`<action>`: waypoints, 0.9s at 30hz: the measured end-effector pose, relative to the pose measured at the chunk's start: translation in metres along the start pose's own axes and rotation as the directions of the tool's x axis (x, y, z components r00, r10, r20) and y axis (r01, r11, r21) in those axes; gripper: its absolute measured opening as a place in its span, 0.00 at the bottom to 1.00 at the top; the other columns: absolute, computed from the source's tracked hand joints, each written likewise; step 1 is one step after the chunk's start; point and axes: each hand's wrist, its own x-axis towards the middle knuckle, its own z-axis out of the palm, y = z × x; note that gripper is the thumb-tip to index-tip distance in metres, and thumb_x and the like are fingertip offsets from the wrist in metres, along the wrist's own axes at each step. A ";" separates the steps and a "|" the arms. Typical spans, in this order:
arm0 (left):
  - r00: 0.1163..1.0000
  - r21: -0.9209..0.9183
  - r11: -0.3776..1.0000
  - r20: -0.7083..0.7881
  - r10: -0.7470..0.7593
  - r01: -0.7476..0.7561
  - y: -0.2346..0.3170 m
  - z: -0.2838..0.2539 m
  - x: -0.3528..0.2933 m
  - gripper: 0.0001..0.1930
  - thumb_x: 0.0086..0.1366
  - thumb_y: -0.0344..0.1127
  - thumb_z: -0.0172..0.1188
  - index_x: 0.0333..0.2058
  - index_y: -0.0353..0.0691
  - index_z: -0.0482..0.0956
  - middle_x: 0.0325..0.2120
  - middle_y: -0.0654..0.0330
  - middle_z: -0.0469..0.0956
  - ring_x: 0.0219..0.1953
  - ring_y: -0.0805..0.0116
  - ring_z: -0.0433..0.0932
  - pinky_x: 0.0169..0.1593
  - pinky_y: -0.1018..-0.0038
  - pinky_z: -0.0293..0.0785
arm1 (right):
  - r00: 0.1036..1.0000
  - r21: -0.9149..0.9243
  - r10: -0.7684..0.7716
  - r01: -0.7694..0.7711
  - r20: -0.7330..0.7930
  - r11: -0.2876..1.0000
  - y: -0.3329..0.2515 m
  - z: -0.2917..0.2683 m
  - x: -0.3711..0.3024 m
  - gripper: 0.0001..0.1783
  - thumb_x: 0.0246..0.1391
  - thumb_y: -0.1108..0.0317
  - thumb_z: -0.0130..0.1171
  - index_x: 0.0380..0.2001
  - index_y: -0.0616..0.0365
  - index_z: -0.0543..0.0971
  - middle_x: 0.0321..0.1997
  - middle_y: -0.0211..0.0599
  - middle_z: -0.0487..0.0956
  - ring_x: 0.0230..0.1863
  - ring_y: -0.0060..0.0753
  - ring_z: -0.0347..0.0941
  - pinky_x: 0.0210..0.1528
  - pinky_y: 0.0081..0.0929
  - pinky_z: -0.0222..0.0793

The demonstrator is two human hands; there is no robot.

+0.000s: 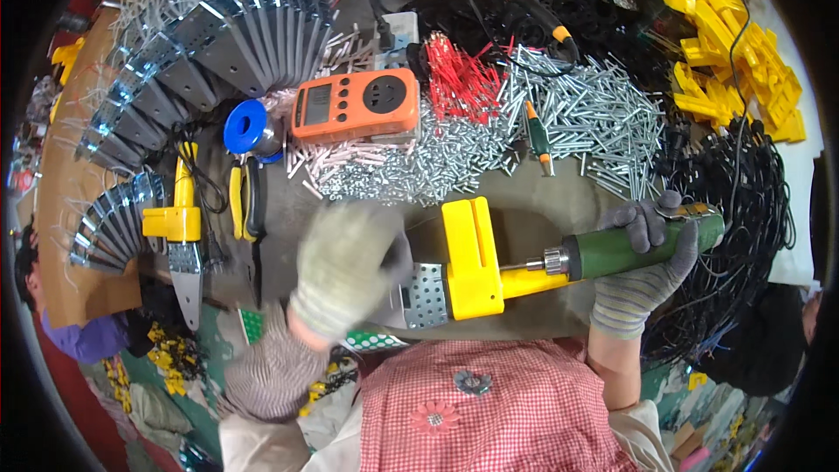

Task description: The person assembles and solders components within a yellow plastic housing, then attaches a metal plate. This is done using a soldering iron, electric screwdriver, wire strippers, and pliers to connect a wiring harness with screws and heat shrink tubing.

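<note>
Currently, R hand (648, 284) grips green driver (612, 253), 3 o'clock, bit (523, 266) at yellow handle (473, 258) near ctr, 4 o'clock; blurred L hand (350, 267) by plate (427, 295), grip unclear. Fastening seems underway, unfinished; assembled-looking unit (177, 225) at 9 o'clock.

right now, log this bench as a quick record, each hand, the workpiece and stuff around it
left hand: gloved, motion-blurred, beside the perforated metal plate; grip unclear
right hand: gloved, wrapped around green electric screwdriver
workpiece: yellow plastic housing with that plate at its left
screwdriver shaft: pointed at the housing
behind: orange meter, silver screws
far left: yellow-and-black-handled pliers
</note>
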 end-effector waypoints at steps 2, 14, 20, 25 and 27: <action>0.966 -0.280 0.927 0.138 -0.220 0.251 0.025 -0.010 -0.025 0.09 0.49 0.30 0.71 0.28 0.44 0.79 0.25 0.58 0.77 0.33 0.53 0.78 0.42 0.60 0.73 | 1.000 0.024 0.031 -0.031 -0.005 0.999 0.002 -0.001 -0.001 0.17 0.67 0.57 0.64 0.51 0.55 0.78 0.26 0.20 0.66 0.28 0.20 0.64 0.61 0.39 0.73; 0.993 -0.292 0.949 0.016 -0.120 0.119 0.033 0.010 -0.041 0.10 0.50 0.35 0.73 0.30 0.44 0.81 0.29 0.59 0.79 0.33 0.54 0.78 0.41 0.56 0.74 | 1.000 0.048 0.022 -0.021 -0.012 0.999 0.003 -0.006 -0.002 0.16 0.66 0.54 0.66 0.45 0.54 0.77 0.24 0.20 0.64 0.25 0.21 0.61 0.58 0.36 0.77; 0.987 -0.377 0.913 0.045 -0.153 0.158 0.036 0.006 -0.035 0.14 0.52 0.34 0.72 0.38 0.41 0.83 0.33 0.55 0.79 0.35 0.51 0.78 0.43 0.55 0.75 | 0.998 0.041 0.016 -0.014 -0.053 0.999 0.002 -0.008 -0.002 0.17 0.65 0.53 0.67 0.45 0.54 0.78 0.24 0.21 0.65 0.24 0.21 0.62 0.58 0.37 0.77; 0.987 -0.375 0.918 0.136 -0.082 0.128 0.029 0.000 -0.030 0.17 0.53 0.34 0.71 0.43 0.39 0.84 0.36 0.54 0.78 0.36 0.49 0.79 0.43 0.54 0.76 | 0.999 0.073 0.019 -0.015 -0.051 0.997 0.004 -0.005 0.000 0.17 0.65 0.53 0.66 0.47 0.54 0.78 0.24 0.21 0.67 0.24 0.21 0.63 0.58 0.38 0.78; 0.986 -0.351 0.931 0.159 -0.042 0.097 0.028 0.000 -0.030 0.17 0.54 0.34 0.72 0.43 0.40 0.84 0.37 0.54 0.78 0.37 0.49 0.79 0.42 0.55 0.76 | 0.998 0.063 0.022 -0.018 -0.060 0.998 0.005 -0.003 0.000 0.18 0.64 0.53 0.67 0.47 0.54 0.78 0.24 0.21 0.67 0.24 0.21 0.63 0.58 0.38 0.78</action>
